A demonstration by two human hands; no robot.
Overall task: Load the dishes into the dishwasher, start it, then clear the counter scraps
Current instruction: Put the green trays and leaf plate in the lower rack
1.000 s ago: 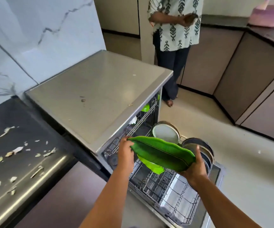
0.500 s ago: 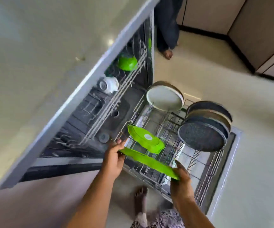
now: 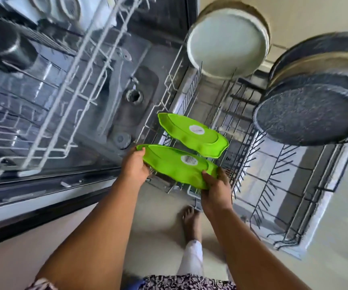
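Note:
I hold a green leaf-shaped plate [image 3: 173, 164] on edge over the near end of the pulled-out lower rack [image 3: 277, 185]. My left hand [image 3: 134, 169] grips its left tip and my right hand [image 3: 216, 188] grips its right end. Its white label faces up. A second green leaf plate [image 3: 192, 135] stands in the rack tines just behind it. Farther back in the rack stand a pale round plate [image 3: 226, 46] and a stack of dark speckled round plates [image 3: 309, 114].
The dishwasher tub [image 3: 131, 84] is open with its upper rack [image 3: 49, 65] holding cups and a dark vessel at the top left. The open door lies under the lower rack on the right. My bare foot [image 3: 191, 221] stands on the tiled floor beside the rack.
I have bent much closer to the rack. The green plate has gone down from above the rack to just in front of the standing green plate, turned more on edge.

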